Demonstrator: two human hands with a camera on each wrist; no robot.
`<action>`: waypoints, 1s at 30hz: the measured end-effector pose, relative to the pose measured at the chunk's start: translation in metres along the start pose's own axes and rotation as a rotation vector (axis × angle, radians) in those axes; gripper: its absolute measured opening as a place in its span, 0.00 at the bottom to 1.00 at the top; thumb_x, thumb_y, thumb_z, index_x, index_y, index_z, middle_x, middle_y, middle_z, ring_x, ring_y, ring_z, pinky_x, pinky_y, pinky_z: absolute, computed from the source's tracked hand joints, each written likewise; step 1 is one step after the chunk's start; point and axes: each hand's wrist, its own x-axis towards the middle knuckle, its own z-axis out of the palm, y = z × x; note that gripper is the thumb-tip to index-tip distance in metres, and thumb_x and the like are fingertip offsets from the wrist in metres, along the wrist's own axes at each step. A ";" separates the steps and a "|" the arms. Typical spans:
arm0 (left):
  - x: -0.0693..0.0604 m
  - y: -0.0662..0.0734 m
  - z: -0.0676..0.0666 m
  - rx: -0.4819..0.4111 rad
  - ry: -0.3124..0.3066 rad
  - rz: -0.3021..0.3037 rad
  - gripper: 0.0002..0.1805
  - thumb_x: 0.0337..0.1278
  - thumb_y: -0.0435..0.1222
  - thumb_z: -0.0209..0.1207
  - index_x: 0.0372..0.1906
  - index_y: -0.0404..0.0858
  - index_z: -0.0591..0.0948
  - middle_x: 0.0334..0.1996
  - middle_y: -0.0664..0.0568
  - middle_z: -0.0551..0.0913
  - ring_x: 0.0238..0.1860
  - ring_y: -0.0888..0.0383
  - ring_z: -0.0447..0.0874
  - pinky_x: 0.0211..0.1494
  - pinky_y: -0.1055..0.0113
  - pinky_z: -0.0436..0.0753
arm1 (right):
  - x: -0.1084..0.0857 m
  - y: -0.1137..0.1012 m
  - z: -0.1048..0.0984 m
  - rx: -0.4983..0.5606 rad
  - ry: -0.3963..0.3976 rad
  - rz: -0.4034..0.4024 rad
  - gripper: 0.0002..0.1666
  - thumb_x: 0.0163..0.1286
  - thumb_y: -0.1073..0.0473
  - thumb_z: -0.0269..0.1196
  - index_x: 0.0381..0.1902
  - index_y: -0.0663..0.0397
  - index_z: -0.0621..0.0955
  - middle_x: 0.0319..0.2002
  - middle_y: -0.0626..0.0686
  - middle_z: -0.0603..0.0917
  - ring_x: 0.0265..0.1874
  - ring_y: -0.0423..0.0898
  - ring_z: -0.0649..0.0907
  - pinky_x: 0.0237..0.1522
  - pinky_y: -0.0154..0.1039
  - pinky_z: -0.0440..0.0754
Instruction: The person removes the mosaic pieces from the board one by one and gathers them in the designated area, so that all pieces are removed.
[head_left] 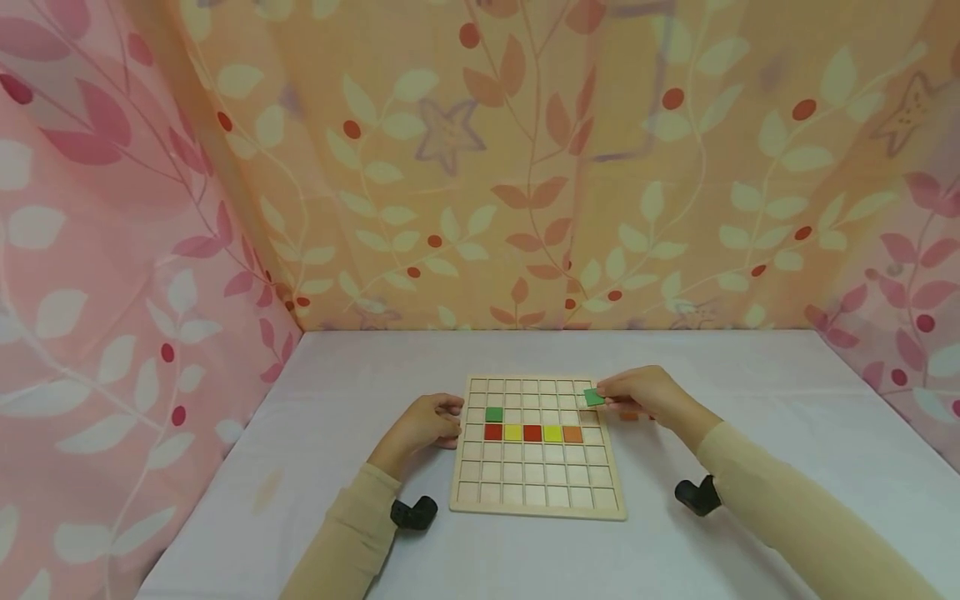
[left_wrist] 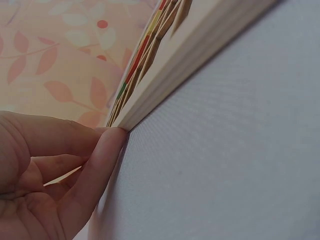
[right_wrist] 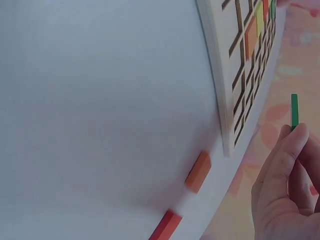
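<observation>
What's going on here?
A person's right hand pinches a green tile above the grid board's upper right, while their left hand holds the board's left edge. Five tiles sit in one row: red, yellow, red, yellow, orange. Another green one sits above the leftmost red. An orange tile and a red tile lie off-board, to the right.

Board (head_left: 540, 512) on table (head_left: 525, 558), curtain (head_left: 465, 208) behind. In it, five-tile row (head_left: 532, 433); lone tile (head_left: 493, 413) directly behind row's left end. Left hand (head_left: 422, 421) at left edge; right hand (head_left: 648, 392), holding tile (head_left: 594, 397), near far right corner. Two loose tiles (right_wrist: 199, 171) right of board
</observation>
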 end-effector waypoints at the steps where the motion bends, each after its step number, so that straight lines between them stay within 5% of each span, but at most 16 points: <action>1: 0.000 0.000 0.000 0.001 0.001 -0.002 0.29 0.49 0.17 0.61 0.62 0.29 0.76 0.48 0.41 0.78 0.36 0.56 0.79 0.32 0.64 0.89 | -0.001 0.001 -0.004 -0.001 0.001 0.000 0.27 0.67 0.61 0.66 0.58 0.75 0.77 0.27 0.44 0.88 0.24 0.35 0.85 0.34 0.28 0.87; 14: -0.002 0.000 0.000 0.014 0.004 -0.004 0.29 0.50 0.17 0.61 0.61 0.30 0.77 0.45 0.42 0.79 0.34 0.57 0.79 0.32 0.64 0.89 | -0.011 0.020 -0.049 0.021 0.032 0.078 0.32 0.67 0.59 0.67 0.62 0.74 0.74 0.28 0.44 0.87 0.24 0.34 0.84 0.36 0.27 0.87; 30: -0.005 0.002 0.000 0.009 0.005 -0.006 0.29 0.51 0.18 0.61 0.62 0.29 0.76 0.49 0.42 0.78 0.37 0.56 0.79 0.33 0.64 0.89 | -0.022 0.043 -0.097 0.028 0.028 0.061 0.12 0.68 0.59 0.66 0.45 0.60 0.87 0.29 0.43 0.87 0.26 0.34 0.85 0.35 0.26 0.87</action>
